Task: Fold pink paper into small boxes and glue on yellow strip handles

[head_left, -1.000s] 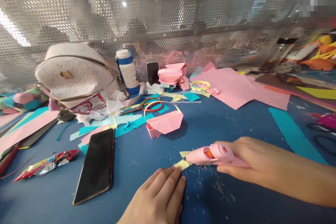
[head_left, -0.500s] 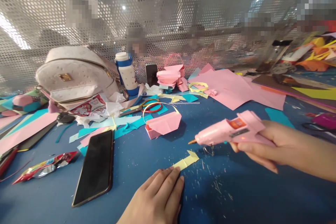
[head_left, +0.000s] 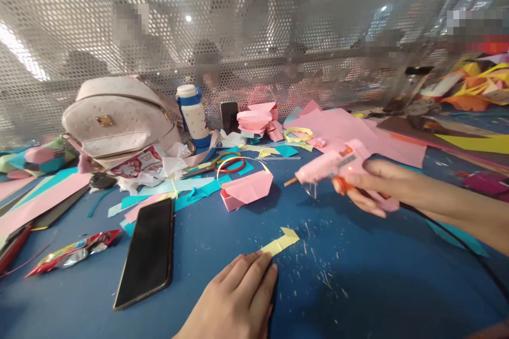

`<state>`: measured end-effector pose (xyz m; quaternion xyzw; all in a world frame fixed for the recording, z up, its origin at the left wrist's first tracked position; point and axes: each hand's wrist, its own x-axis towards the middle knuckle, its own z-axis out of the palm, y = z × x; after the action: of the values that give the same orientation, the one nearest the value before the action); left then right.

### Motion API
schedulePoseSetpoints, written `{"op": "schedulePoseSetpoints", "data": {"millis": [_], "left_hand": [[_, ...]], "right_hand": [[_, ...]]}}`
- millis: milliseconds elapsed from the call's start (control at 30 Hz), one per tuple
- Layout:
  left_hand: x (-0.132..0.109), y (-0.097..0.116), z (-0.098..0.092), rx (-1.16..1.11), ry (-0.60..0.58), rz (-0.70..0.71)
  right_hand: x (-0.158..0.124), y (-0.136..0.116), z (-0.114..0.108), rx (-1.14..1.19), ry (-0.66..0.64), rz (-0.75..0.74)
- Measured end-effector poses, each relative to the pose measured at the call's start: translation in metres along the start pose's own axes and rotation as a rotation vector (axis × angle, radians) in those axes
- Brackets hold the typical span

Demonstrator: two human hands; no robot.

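Observation:
A pink glue gun (head_left: pixel 350 161) is gripped in my right hand (head_left: pixel 377 185), held above the table with its nozzle pointing left and a finger at the orange trigger. My left hand (head_left: pixel 242 291) lies palm down at the bottom middle, fingers side by side, pressing one end of a folded pale yellow paper strip (head_left: pixel 280 243) onto the blue table (head_left: pixel 318 302). The strip's folded tip sticks out past the fingers to the upper right. Behind it stands a small pink paper basket (head_left: pixel 248 188) with a thin yellow handle.
Left of my left hand lies a black phone (head_left: pixel 147 254), with a snack wrapper (head_left: pixel 73 251) beyond. Scissors (head_left: pixel 230 164), paper scraps, a backpack (head_left: pixel 119 116) and a bottle (head_left: pixel 193 114) line the back. Pink sheets (head_left: pixel 350 130) lie back right. The gun's cord (head_left: pixel 449 233) runs right.
My right hand has moved the glue gun up and away toward the back, turning it so the orange trigger and black cord show. My left hand stays on the strip. The view has shifted slightly.

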<state>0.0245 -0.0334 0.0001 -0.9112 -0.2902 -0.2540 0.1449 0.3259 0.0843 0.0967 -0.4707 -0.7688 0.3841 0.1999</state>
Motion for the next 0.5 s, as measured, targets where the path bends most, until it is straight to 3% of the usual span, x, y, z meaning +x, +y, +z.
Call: {"op": "schedulePoseSetpoints", "data": {"millis": [67,200,267,367,500], "left_hand": [[0.0,0.0,0.0,0.0,0.004,-0.002],[0.0,0.001,0.0,-0.003,-0.003,-0.004],[-0.001,0.001,0.0,-0.007,-0.011,-0.006],[-0.002,0.001,0.0,-0.007,-0.015,-0.015],[-0.003,0.001,0.0,-0.006,-0.015,-0.02]], "right_hand": [[0.004,0.003,-0.003,0.007,0.008,0.075],[0.01,0.014,-0.013,0.078,-0.193,0.148],[0.013,0.018,-0.016,0.085,-0.115,0.125],[0.02,0.024,-0.018,-0.013,0.127,0.076],[0.031,0.039,-0.011,0.004,0.094,0.135]]}}
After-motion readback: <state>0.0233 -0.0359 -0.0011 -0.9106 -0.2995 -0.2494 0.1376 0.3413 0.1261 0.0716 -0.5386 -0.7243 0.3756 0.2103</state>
